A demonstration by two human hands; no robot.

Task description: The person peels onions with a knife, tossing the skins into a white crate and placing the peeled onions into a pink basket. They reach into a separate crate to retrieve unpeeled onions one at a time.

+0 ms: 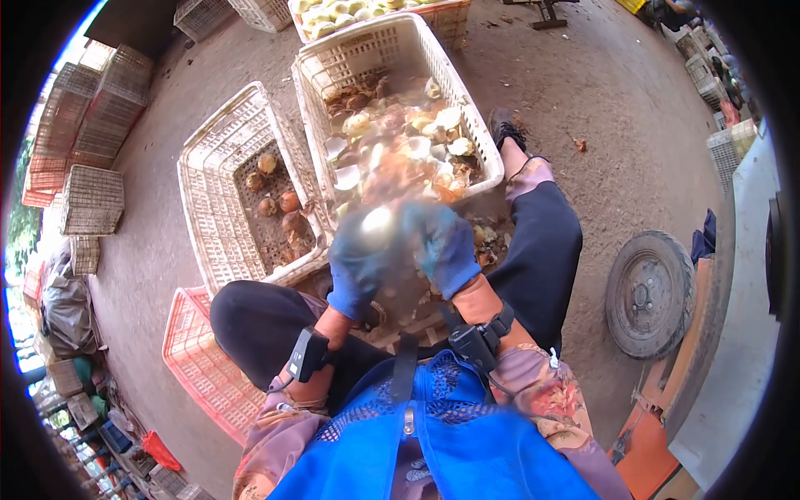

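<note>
My left hand (357,254), in a blue glove, is closed on a pale, round peeled onion (377,220). Close beside it is my right hand (440,247), gloved alike; its fingers are smeared by motion, and whatever they hold cannot be made out. Both hands are over the near end of a white plastic crate (491,167). Inside that crate lie onion skins and pale onion pieces (419,147), partly blurred. To the left stands a tilted white crate (208,183) with several brown unpeeled onions (289,201) at its bottom.
A crate of pale peeled onions (342,12) stands at the far end. A red crate (196,350) is by my left knee. On the right, a wheel (650,293) sits beside a metal panel (733,358). Stacked crates (108,108) line the left side.
</note>
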